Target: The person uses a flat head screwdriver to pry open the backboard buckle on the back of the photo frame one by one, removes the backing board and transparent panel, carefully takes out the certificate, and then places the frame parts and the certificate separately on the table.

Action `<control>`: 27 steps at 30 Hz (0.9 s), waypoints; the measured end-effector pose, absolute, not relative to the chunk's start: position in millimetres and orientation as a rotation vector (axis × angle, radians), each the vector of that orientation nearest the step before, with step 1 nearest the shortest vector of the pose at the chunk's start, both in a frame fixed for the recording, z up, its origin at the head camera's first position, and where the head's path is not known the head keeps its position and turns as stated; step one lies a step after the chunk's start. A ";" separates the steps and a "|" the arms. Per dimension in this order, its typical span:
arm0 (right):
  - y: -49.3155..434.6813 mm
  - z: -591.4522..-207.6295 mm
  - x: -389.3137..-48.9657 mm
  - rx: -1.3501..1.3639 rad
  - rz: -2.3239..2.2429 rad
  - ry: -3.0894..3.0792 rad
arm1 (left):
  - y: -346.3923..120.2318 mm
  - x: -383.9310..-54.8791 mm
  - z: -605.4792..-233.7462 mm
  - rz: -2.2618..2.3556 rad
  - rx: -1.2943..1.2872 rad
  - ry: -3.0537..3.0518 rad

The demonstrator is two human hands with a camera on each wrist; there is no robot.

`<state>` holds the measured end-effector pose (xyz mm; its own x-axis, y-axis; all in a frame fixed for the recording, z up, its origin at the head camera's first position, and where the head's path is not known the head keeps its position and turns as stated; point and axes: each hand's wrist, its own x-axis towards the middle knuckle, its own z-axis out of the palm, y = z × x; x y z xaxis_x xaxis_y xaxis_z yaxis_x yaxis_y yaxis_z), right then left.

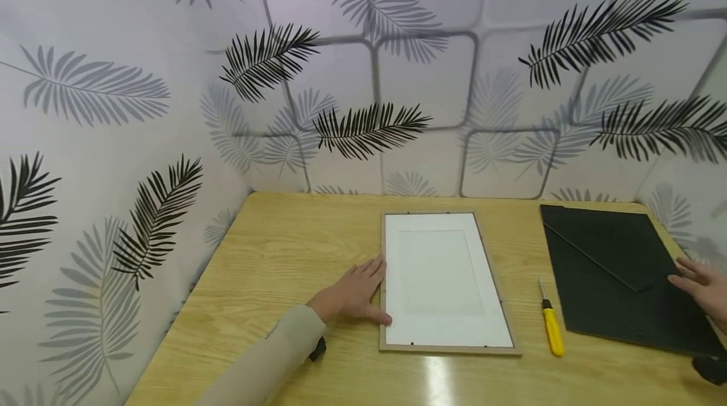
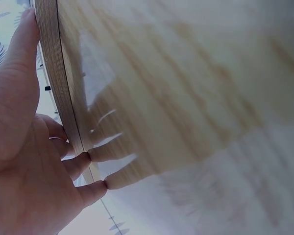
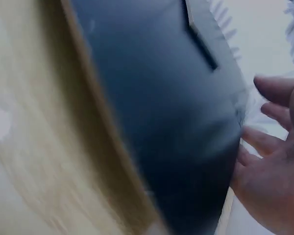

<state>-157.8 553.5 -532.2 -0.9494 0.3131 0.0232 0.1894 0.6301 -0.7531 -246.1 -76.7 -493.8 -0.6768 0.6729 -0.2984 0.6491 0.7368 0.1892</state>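
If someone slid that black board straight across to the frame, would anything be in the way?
Yes: the screwdriver lies on the table between the board and the frame, nearer the board. Nothing visible stands between the right hand and the board.

A dark board (image 3: pixel 161 122) runs blurred from 11 o'clock down to 6, its lighter brown edge facing the wooden table (image 3: pixel 29 147) at 9. Near 1 o'clock a thin bent strip (image 3: pixel 203 46) lies on the board. At 4 o'clock the right hand (image 3: pixel 272 166), fingers spread, meets the board's edge; a pale leaf-patterned backdrop (image 3: pixel 264 44) fills 1 to 2 o'clock.
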 end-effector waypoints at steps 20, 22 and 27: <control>474.3 -508.5 -154.3 -0.016 0.356 -3.276 | -77.1 -244.9 -495.2 0.119 1.001 2.596; 477.6 -509.6 -156.7 -0.017 0.354 -3.285 | -77.0 -244.8 -494.7 0.118 0.996 2.595; 491.0 -518.2 -158.0 -0.040 0.424 -3.275 | -76.5 -243.7 -493.6 0.119 1.004 2.581</control>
<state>-158.0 491.0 -518.2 -0.9868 0.0030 -0.1617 0.0441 0.9669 -0.2512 -243.7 -76.5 -493.6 -0.6790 0.6671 -0.3065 0.6360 0.7430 0.2084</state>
